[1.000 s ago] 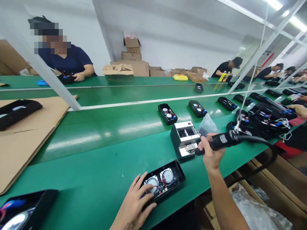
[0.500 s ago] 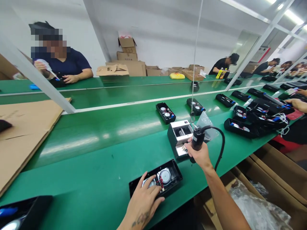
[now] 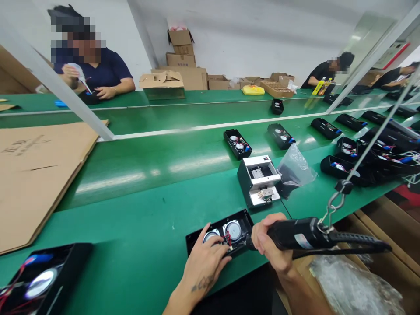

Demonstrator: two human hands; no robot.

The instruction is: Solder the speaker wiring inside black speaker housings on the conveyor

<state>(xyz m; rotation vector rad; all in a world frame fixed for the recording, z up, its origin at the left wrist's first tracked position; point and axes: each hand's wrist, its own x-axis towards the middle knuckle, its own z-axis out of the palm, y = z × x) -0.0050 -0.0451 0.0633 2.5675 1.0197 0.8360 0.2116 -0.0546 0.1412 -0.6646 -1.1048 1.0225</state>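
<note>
An open black speaker housing (image 3: 247,221) with two round silver speakers and red wires lies on the green bench in front of me. My left hand (image 3: 208,258) rests over its left part, fingers spread across a speaker and the near edge. In my right hand (image 3: 272,243), closed around the grip, is a black electric screwdriver (image 3: 302,232). It is tilted nearly level, its front end at the housing's right end; the bit is hidden. A metal hook and cord hold its rear end. Just behind the housing stands a black and silver screw feeder (image 3: 259,181).
A clear plastic bag (image 3: 297,168) lies beside the feeder. More black housings (image 3: 238,143) sit along the bench, with several piled at right. Another housing (image 3: 65,271) is at near left, cardboard (image 3: 49,175) behind it. Co-workers (image 3: 95,74) sit across. Open boxes (image 3: 387,236) stand below right.
My right hand has brought the screwdriver from the screw feeder down to the housing's right end, tipping it from upright to nearly level. My left hand stays on the housing. The view has shifted.
</note>
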